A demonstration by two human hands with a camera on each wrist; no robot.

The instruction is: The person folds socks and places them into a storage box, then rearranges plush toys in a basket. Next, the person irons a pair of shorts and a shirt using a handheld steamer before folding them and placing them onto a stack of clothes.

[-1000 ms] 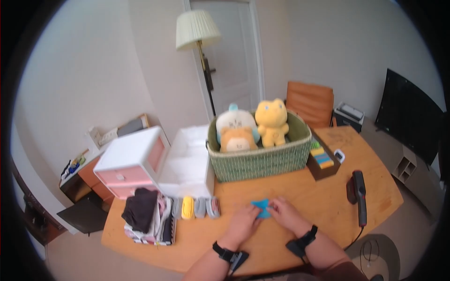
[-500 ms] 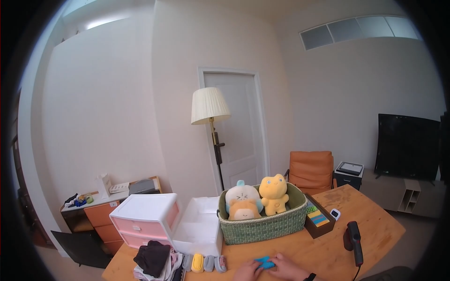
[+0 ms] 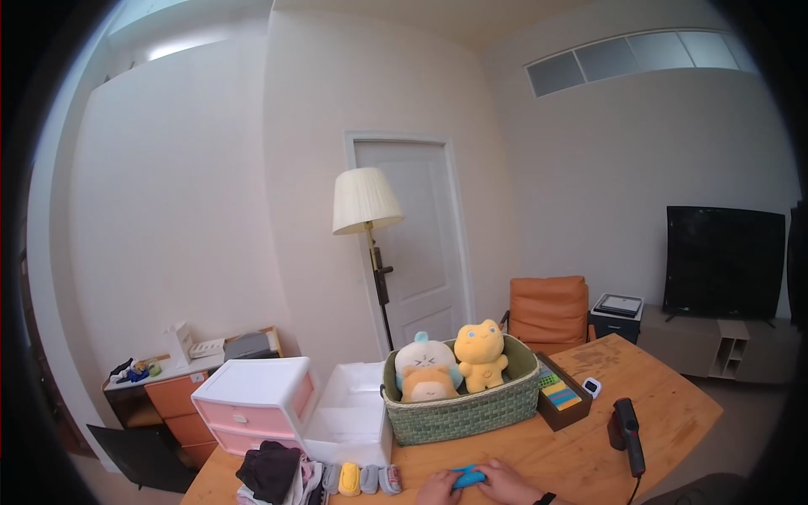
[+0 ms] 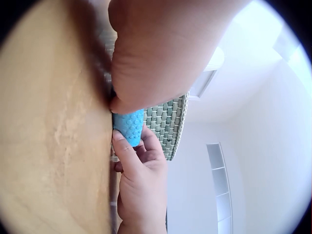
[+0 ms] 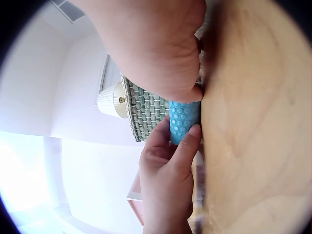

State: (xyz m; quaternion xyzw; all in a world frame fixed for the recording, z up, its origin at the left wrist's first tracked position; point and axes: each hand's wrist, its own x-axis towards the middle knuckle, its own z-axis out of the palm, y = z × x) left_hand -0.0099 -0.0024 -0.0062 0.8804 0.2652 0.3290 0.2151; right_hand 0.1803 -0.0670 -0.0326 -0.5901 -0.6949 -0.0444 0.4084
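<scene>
A blue sock [image 3: 468, 477] with raised dots on its surface is bunched into a compact roll at the table's near side. My left hand [image 3: 438, 490] grips one end of it, while my right hand [image 3: 505, 486] grips the other. In the left wrist view, the right thumb lies on the near face of the dotted sock [image 4: 129, 127] with fingers behind it. The right wrist view gives the same hold for the left hand [image 5: 168, 180], thumb in front and fingers behind. To the left stand several rolled socks, grey and yellow [image 3: 349, 479], in a row.
Behind the hands stands a green woven basket [image 3: 467, 418] with plush toys. A white bin [image 3: 358, 433], a pink-and-white drawer unit [image 3: 252, 408] and folded clothes [image 3: 269, 473] are at left. At right are a brown box [image 3: 566, 414] and a corded handheld appliance [image 3: 627, 438].
The head view has tilted up, so the hands sit lower in it. The blue sock, flatter and spread between the hands a second ago, is now a tighter roll.
</scene>
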